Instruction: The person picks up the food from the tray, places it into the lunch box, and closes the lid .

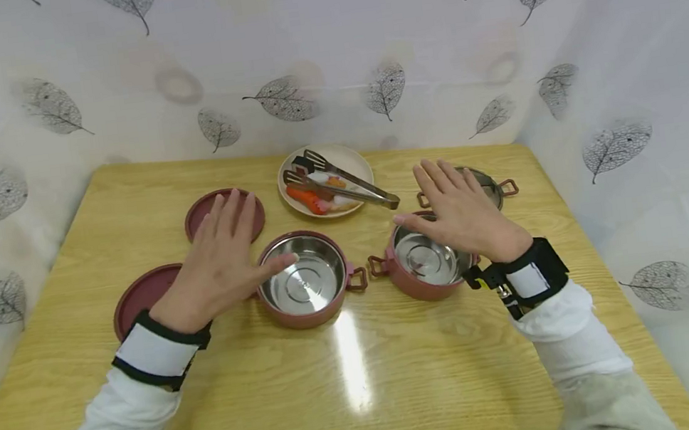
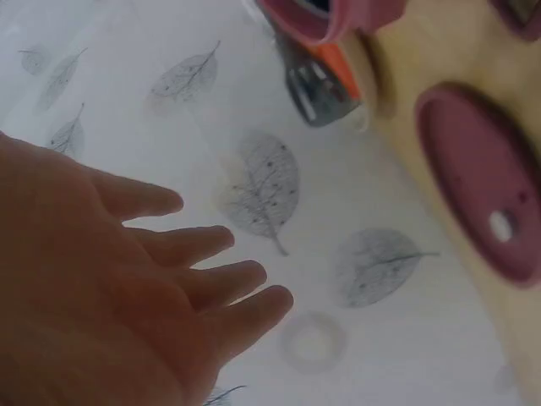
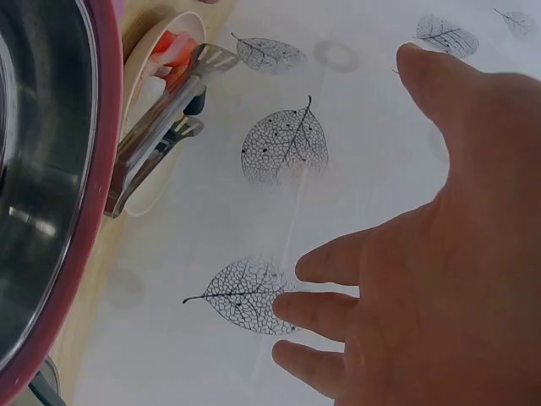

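Note:
My left hand (image 1: 218, 263) is held with straight fingers above the table, its thumb overlapping the left pink pot (image 1: 308, 318) in the head view. That pot has a shiny steel inside and a side handle. My right hand (image 1: 463, 215), fingers also straight, hovers over the right pink pot (image 1: 421, 288), covering part of its rim. Neither hand holds anything. Between and behind the pots a cream plate (image 1: 353, 156) carries metal tongs (image 1: 374, 197) and orange, pink and white food-like pieces (image 1: 313, 201). In the right wrist view the tongs (image 3: 152, 135) lie across the plate.
Two dark pink round lids (image 1: 193, 219) (image 1: 136, 305) lie at the left, partly behind my left hand. A glass lid (image 1: 486, 187) with pink side handles sits behind my right hand. Leaf-patterned sheeting (image 1: 324, 52) surrounds the wooden table (image 1: 265, 411).

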`<state>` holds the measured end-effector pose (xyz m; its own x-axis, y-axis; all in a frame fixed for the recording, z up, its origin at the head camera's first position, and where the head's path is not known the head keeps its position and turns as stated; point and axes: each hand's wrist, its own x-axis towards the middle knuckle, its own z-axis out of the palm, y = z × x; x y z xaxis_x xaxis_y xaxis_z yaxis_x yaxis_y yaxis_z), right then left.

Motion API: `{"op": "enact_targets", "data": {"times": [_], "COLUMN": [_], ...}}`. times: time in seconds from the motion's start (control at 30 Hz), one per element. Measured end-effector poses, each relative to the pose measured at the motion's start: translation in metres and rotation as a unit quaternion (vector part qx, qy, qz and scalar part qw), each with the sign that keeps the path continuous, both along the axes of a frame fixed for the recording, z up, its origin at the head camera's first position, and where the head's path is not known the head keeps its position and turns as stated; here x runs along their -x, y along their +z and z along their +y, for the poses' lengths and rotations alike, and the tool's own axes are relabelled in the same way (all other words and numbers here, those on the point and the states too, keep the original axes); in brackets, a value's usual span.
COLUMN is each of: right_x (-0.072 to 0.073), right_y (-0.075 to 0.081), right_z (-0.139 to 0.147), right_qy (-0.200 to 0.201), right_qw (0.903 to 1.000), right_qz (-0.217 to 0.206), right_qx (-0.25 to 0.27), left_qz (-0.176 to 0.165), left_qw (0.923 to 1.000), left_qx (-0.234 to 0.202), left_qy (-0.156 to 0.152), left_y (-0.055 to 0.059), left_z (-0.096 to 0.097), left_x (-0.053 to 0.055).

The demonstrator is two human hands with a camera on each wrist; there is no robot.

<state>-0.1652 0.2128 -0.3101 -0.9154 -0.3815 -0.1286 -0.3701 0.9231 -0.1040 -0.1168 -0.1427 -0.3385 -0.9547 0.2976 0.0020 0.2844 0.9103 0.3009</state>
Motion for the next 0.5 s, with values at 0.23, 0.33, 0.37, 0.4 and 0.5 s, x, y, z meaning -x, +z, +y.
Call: {"op": "enact_targets", "data": {"times": [0.23,0.33,0.37,0.4,0.5], "right_x": [0.011,0.019,0.023,0.027,0.04], "right_y": [-0.003,-0.003,-0.003,-0.003,-0.005], "right_z": [-0.013,-0.021,-0.024,-0.027,-0.04], "right_qy": [0.023,0.033,0.037,0.042,0.055], "right_qw": [0.9996,0.9988,0.9983,0.9976,0.9939], "right_qz": [-0.017,-0.028,-0.035,-0.042,-0.07], "right_qx": [-0.004,-0.021,-0.027,-0.035,-0.065], "left_qz": [-0.076,-0.094,-0.097,-0.1,-0.108], "left_qw": [0.9903,0.9824,0.9804,0.9784,0.9735], "left_qx": [-0.116,-0.161,-0.171,-0.18,-0.199], "left_qy": [0.007,0.015,0.018,0.022,0.029], "left_y": [-0.038,-0.052,-0.056,-0.06,-0.069], "left_z": [0.005,0.008,0.009,0.009,0.009], "left_x": [-0.013,-0.019,-0.02,-0.021,-0.023]}}
